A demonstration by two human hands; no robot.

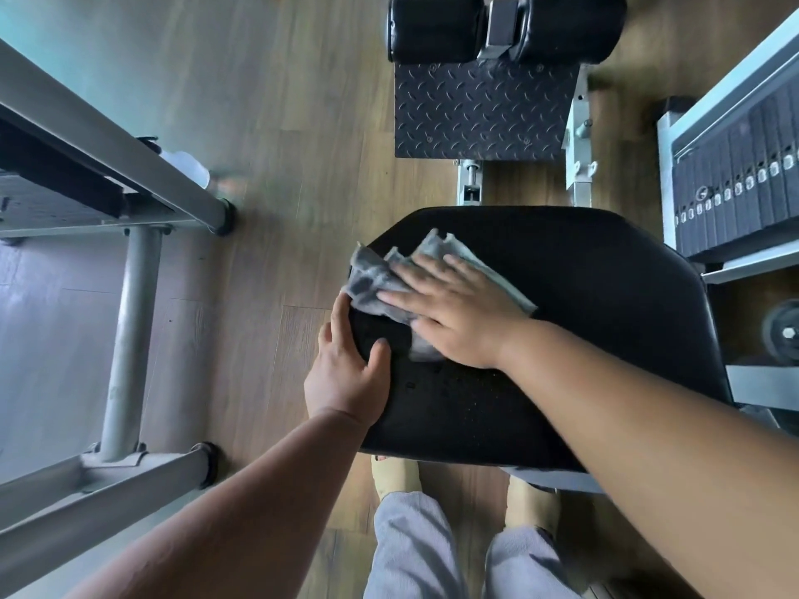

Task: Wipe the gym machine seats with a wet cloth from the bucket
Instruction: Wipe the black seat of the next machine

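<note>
Cloth [391, 281], grey, crumpled and damp-looking, lies on the left part of the black seat [583, 304], centre of frame. Right hand [454, 313] lies flat on top of it, fingers spread, palm pressing down; the grip is open, not clamped, holding the cloth only by pressure. Left hand [346, 373] wraps the seat's left edge just below the cloth, thumb on the top surface, fingers curled around the rim — closed on the seat, apparently steadying it.

Step in hand, as I judge it: wiping this seat, stroke at its left side. Small droplets show on the pad near the wrist; the right half looks unwiped, though I cannot be sure. Next move probably calls for sweeping the cloth across to the right and toward the front edge, keeping even pressure.

Containers: no bucket in view, so its contents cannot be told.

Outward: checker footplate [480, 110] and roller pads [432, 28] at top, weight stack [743, 183] upper right, grey frame [129, 322] at left, wood floor [281, 123].
</note>
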